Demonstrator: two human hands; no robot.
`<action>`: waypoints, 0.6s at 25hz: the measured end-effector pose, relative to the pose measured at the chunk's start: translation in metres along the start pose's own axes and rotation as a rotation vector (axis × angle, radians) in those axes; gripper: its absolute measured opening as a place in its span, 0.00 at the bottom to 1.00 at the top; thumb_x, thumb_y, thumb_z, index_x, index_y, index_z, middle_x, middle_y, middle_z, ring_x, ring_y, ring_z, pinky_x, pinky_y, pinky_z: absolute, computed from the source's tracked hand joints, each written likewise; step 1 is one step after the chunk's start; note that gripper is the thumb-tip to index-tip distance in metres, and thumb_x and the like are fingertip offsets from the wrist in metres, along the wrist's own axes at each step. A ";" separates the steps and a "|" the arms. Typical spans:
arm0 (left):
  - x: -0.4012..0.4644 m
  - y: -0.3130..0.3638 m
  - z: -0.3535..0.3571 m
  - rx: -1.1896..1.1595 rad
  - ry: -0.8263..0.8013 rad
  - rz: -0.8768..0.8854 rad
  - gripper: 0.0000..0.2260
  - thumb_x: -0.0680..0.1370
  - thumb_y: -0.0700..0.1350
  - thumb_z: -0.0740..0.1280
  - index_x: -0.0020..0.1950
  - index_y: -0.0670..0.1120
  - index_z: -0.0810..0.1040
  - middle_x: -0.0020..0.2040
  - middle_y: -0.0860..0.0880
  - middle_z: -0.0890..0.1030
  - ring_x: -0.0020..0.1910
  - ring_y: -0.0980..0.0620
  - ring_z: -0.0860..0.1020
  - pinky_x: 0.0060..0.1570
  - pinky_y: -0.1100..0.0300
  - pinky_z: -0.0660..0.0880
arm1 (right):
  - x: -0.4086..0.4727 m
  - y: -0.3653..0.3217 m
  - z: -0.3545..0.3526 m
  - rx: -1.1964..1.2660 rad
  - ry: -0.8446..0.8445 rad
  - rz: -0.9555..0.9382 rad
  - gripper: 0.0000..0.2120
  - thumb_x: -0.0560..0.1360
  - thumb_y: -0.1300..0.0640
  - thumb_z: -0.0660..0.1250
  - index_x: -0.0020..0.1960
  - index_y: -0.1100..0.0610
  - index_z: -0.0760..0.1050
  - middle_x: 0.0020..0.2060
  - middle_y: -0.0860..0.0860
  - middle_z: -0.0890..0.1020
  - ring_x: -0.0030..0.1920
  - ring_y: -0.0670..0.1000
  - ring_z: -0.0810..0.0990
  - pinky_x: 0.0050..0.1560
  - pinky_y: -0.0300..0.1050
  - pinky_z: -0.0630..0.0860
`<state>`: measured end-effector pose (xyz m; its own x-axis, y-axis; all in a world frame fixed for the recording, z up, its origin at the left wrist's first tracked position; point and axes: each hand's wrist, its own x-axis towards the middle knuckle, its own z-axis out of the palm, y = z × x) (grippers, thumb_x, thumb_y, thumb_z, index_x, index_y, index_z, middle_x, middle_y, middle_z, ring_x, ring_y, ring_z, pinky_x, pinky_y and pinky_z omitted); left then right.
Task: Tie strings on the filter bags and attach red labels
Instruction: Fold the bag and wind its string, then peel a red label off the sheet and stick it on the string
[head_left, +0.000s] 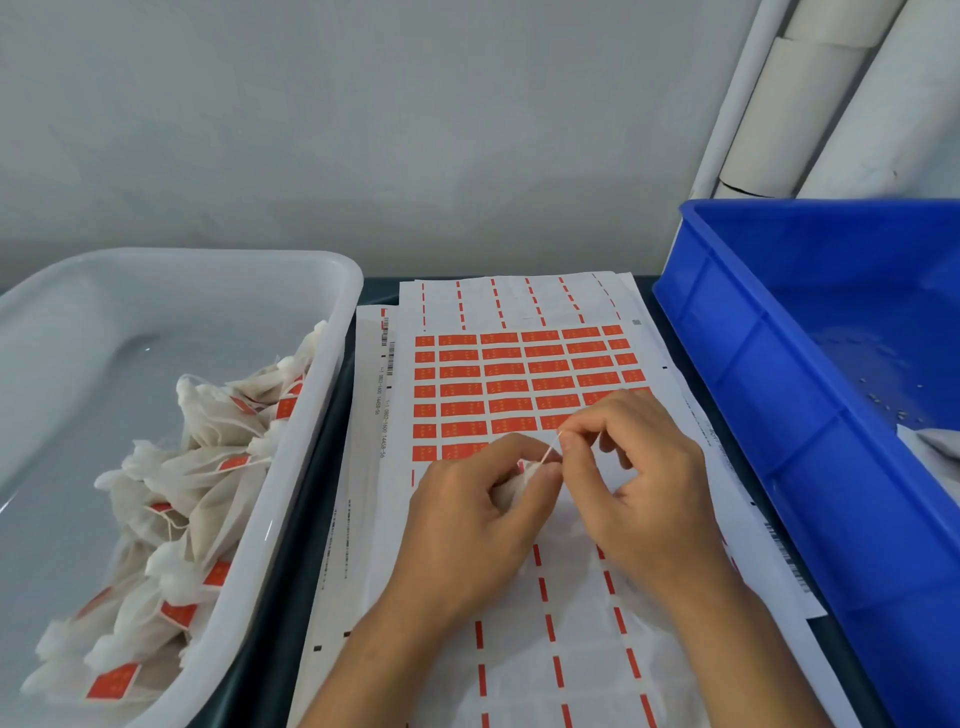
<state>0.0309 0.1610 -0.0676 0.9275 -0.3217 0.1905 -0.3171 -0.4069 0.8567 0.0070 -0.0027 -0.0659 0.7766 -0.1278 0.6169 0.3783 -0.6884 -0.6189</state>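
My left hand grips a small white filter bag over the label sheet. A thin white string runs from the bag's top up to my right hand, which pinches its end between thumb and forefinger. The sheet lies in the middle of the table and carries rows of red labels; its lower part is peeled, with only red dashes left. A white tray on the left holds several tied filter bags with red labels on their strings.
A blue plastic crate stands at the right, a bit of white material showing at its right edge. White pipes run up the wall behind it. More peeled label sheets lie under and behind the top one on the dark table.
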 end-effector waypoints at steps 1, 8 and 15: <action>0.000 0.000 0.000 -0.021 0.012 0.001 0.10 0.82 0.59 0.64 0.48 0.58 0.83 0.38 0.57 0.82 0.40 0.54 0.81 0.39 0.68 0.76 | 0.000 0.000 -0.001 0.018 0.014 0.020 0.05 0.79 0.53 0.69 0.52 0.53 0.80 0.50 0.42 0.83 0.51 0.45 0.81 0.53 0.31 0.78; 0.010 -0.005 -0.020 -0.397 0.299 -0.114 0.11 0.85 0.49 0.65 0.48 0.50 0.86 0.46 0.56 0.87 0.49 0.58 0.85 0.43 0.73 0.78 | -0.006 0.009 0.016 -0.200 -0.264 0.354 0.22 0.77 0.31 0.62 0.68 0.35 0.69 0.67 0.32 0.73 0.64 0.38 0.73 0.64 0.35 0.69; 0.014 -0.016 -0.033 -0.536 0.458 -0.249 0.13 0.85 0.53 0.64 0.48 0.53 0.86 0.51 0.56 0.87 0.52 0.59 0.86 0.40 0.72 0.79 | 0.010 0.009 0.003 -0.388 -0.592 0.400 0.32 0.74 0.31 0.66 0.76 0.36 0.64 0.74 0.33 0.65 0.73 0.43 0.66 0.73 0.51 0.67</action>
<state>0.0555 0.1908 -0.0629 0.9860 0.1619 0.0407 -0.0557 0.0892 0.9945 0.0201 -0.0081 -0.0669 0.9948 -0.0929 -0.0423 -0.1020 -0.8830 -0.4582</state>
